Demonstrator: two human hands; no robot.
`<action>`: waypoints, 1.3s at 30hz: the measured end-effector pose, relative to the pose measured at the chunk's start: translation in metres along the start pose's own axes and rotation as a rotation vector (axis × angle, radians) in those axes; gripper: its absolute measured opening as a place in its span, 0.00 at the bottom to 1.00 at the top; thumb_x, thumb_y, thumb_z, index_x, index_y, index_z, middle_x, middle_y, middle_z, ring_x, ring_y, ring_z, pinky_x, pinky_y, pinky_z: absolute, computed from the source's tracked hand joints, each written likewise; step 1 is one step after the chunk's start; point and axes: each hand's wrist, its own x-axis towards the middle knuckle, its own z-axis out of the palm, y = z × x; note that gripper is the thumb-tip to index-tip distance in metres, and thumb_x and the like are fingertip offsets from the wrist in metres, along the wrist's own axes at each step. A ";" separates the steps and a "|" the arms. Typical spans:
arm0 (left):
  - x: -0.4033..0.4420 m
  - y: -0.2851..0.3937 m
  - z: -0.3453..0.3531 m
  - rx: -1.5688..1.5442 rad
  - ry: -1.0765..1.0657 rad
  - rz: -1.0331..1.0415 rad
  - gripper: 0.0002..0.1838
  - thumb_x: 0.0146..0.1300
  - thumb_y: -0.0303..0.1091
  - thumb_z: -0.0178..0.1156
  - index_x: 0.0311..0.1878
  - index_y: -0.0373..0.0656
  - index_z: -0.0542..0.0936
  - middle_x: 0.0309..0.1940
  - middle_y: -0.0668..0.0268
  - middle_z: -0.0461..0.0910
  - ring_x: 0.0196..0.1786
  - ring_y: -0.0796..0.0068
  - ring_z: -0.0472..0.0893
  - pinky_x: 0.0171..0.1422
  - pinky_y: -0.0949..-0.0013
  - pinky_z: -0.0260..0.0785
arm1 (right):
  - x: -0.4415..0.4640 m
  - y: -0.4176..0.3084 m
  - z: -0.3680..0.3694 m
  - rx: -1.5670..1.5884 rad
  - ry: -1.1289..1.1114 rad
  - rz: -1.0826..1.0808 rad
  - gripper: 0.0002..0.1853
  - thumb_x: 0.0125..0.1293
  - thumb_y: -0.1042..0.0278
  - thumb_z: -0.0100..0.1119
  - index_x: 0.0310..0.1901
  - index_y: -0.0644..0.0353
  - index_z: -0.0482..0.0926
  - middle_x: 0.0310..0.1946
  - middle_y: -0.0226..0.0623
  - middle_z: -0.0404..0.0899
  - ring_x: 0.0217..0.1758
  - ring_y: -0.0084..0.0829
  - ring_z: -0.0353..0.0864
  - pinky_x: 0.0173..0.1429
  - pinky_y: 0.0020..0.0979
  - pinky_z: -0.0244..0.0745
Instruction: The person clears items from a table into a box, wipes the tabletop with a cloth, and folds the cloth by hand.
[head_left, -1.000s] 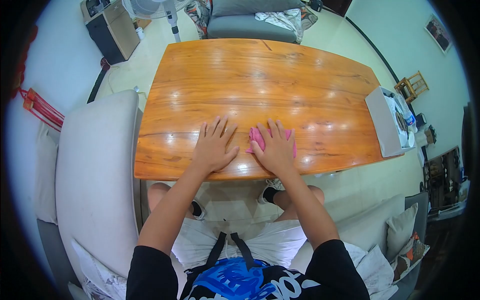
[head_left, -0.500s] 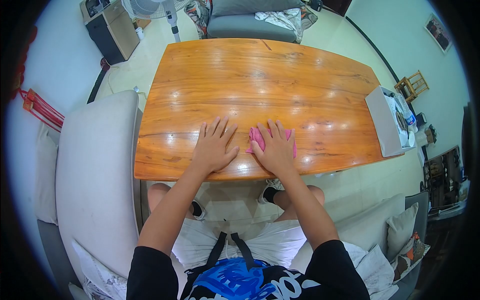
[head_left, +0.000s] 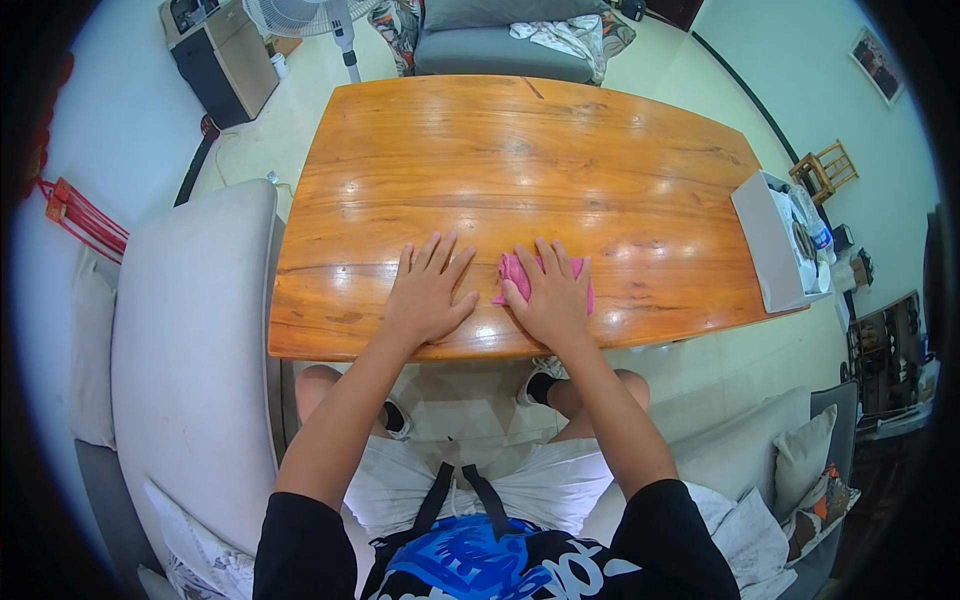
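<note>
My left hand (head_left: 424,292) lies flat on the wooden table (head_left: 500,170) near its front edge, fingers spread, with nothing in it. To its right, my right hand (head_left: 550,295) rests palm down on a folded pink cloth (head_left: 511,270). Its fingers are stretched out over the cloth rather than wrapped round it. Pink edges show on both sides of that hand, and the middle of the cloth is hidden beneath it.
At the table's right end stands a white box (head_left: 765,245) holding a bottle (head_left: 818,236) and other items. A pale sofa (head_left: 190,370) runs along the left side. Beyond the far edge are a standing fan (head_left: 345,40) and a grey sofa (head_left: 500,52).
</note>
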 end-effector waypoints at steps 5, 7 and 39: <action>0.000 0.000 -0.001 -0.002 -0.007 -0.006 0.37 0.68 0.58 0.54 0.77 0.53 0.67 0.80 0.56 0.59 0.83 0.56 0.54 0.85 0.42 0.39 | 0.000 -0.002 -0.004 -0.019 -0.015 0.014 0.32 0.68 0.43 0.58 0.70 0.47 0.75 0.74 0.45 0.68 0.80 0.49 0.60 0.77 0.72 0.46; 0.000 0.000 0.000 -0.002 -0.007 -0.005 0.37 0.68 0.58 0.54 0.77 0.53 0.67 0.80 0.56 0.59 0.83 0.56 0.53 0.85 0.42 0.38 | 0.000 -0.003 -0.004 -0.021 -0.015 0.015 0.32 0.68 0.43 0.58 0.70 0.47 0.75 0.74 0.45 0.68 0.80 0.49 0.60 0.77 0.71 0.46; -0.001 -0.001 0.003 0.020 0.031 0.002 0.37 0.68 0.58 0.55 0.77 0.55 0.67 0.79 0.57 0.61 0.82 0.56 0.56 0.84 0.43 0.42 | 0.001 0.002 0.006 -0.016 0.037 -0.001 0.31 0.66 0.43 0.58 0.68 0.48 0.76 0.71 0.47 0.69 0.78 0.49 0.61 0.75 0.73 0.47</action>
